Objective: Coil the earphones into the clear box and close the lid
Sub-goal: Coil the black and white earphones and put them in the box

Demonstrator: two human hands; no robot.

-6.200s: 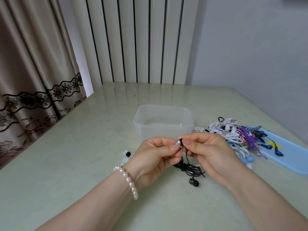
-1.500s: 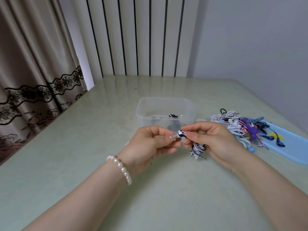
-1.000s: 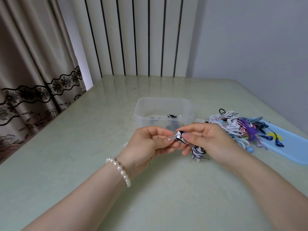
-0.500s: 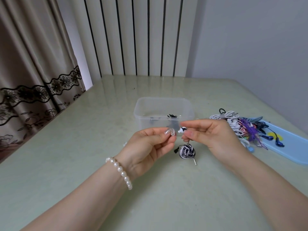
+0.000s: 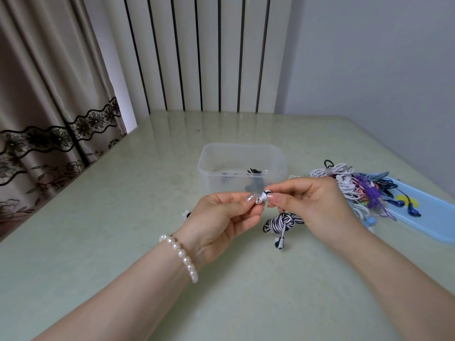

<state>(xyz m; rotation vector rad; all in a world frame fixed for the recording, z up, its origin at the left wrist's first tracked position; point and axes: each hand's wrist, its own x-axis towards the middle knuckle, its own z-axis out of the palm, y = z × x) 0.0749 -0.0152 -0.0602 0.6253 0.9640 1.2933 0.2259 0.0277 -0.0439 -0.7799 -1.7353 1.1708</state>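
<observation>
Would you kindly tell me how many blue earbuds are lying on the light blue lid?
2: one blue earbud at the lid's near left part, another just right of it; the cable pile may hide more.

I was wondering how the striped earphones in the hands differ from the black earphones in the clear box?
The striped earphones are black-and-white banded; the black earphones are plain dark. The striped pair hangs above the table from the left hand and right hand, which pinch its earbud; the black pair lies inside the clear box. Both are bundled up.
</observation>
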